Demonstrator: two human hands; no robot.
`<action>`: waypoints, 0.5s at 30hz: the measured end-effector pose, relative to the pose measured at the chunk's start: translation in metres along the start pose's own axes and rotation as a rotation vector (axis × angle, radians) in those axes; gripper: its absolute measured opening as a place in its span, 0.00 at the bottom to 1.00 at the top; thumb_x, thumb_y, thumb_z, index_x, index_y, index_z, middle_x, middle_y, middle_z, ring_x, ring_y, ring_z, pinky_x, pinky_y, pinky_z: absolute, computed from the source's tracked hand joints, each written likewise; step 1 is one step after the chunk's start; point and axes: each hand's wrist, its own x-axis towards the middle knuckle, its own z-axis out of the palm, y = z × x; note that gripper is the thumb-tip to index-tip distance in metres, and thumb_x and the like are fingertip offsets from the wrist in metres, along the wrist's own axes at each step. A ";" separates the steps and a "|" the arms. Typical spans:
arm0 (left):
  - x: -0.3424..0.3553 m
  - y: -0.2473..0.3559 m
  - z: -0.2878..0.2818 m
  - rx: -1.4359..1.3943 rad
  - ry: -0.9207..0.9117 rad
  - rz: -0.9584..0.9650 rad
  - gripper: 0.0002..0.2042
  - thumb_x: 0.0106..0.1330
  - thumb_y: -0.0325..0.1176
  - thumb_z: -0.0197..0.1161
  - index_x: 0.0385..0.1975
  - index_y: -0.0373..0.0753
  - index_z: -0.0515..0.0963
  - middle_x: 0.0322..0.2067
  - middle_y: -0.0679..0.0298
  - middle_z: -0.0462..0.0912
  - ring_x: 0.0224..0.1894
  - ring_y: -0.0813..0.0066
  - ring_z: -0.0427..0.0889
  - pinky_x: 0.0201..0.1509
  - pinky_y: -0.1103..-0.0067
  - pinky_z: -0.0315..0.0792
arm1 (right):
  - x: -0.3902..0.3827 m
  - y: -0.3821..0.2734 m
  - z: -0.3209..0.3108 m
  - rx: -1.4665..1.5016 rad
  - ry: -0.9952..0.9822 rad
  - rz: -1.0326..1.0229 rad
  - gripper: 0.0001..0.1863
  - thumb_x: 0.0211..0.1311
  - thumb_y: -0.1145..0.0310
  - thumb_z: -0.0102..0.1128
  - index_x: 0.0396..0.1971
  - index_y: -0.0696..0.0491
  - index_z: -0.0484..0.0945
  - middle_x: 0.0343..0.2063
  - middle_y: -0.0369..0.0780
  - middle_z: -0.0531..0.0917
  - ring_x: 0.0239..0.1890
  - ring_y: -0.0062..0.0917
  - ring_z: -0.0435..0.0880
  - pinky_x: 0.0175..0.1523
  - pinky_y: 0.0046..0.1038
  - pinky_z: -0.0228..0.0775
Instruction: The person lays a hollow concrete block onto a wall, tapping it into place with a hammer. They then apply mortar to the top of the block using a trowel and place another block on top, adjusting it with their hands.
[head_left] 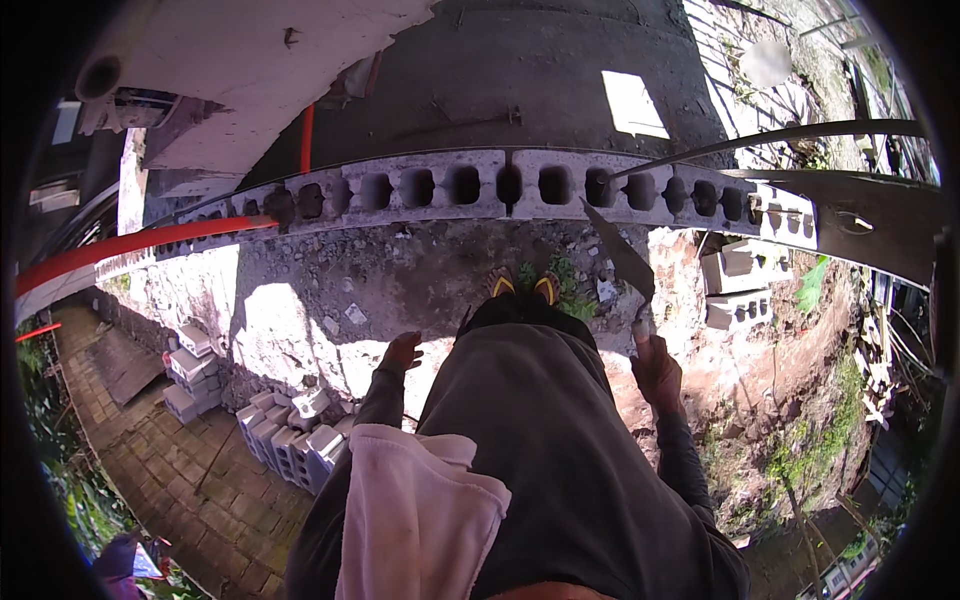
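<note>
My right hand [655, 370] grips the handle of a masonry trowel [622, 245], whose dark triangular blade points up toward a row of hollow concrete blocks [650, 195] running across in front of me. My left hand [400, 355] hangs beside my left thigh, empty, its fingers loosely bent and apart. My feet [545, 288] in yellow-strapped sandals stand on dirt and rubble just below the blocks. A pale pink cloth [410, 510] hangs over my dark clothing.
An orange pipe [145, 243] slants from the left to the blocks. Loose blocks are stacked at lower left [283, 440] and right [738, 310]. Dark rods [780, 134] cross the upper right. A dark grey floor [480, 70] lies beyond the row; a brick path [185, 490] runs at left.
</note>
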 end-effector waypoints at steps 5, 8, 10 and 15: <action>-0.013 -0.034 -0.007 -0.100 0.006 -0.020 0.29 0.72 0.51 0.61 0.69 0.47 0.66 0.67 0.60 0.72 0.62 0.51 0.76 0.62 0.54 0.71 | 0.149 -0.081 0.017 0.324 0.012 -0.242 0.24 0.58 0.61 0.64 0.53 0.52 0.74 0.41 0.50 0.83 0.41 0.51 0.84 0.46 0.50 0.76; -0.022 -0.059 -0.026 -0.185 0.052 0.074 0.30 0.72 0.52 0.60 0.69 0.46 0.67 0.66 0.58 0.72 0.60 0.51 0.78 0.59 0.55 0.73 | 0.239 -0.135 0.015 0.323 -0.076 -0.426 0.22 0.56 0.60 0.63 0.49 0.54 0.75 0.37 0.51 0.84 0.40 0.51 0.84 0.46 0.49 0.76; -0.026 -0.081 -0.027 -0.265 0.096 0.122 0.30 0.71 0.52 0.61 0.69 0.46 0.66 0.66 0.58 0.72 0.58 0.52 0.78 0.57 0.55 0.75 | 0.282 -0.160 0.009 0.282 -0.108 -0.545 0.23 0.56 0.59 0.63 0.49 0.54 0.75 0.36 0.51 0.84 0.40 0.52 0.84 0.47 0.49 0.76; -0.059 -0.129 -0.035 -0.334 0.174 0.014 0.33 0.71 0.54 0.61 0.70 0.43 0.64 0.66 0.56 0.71 0.56 0.51 0.78 0.57 0.55 0.75 | 0.317 -0.214 -0.003 0.271 -0.035 -0.733 0.23 0.56 0.59 0.65 0.50 0.53 0.76 0.42 0.49 0.84 0.43 0.50 0.84 0.47 0.49 0.77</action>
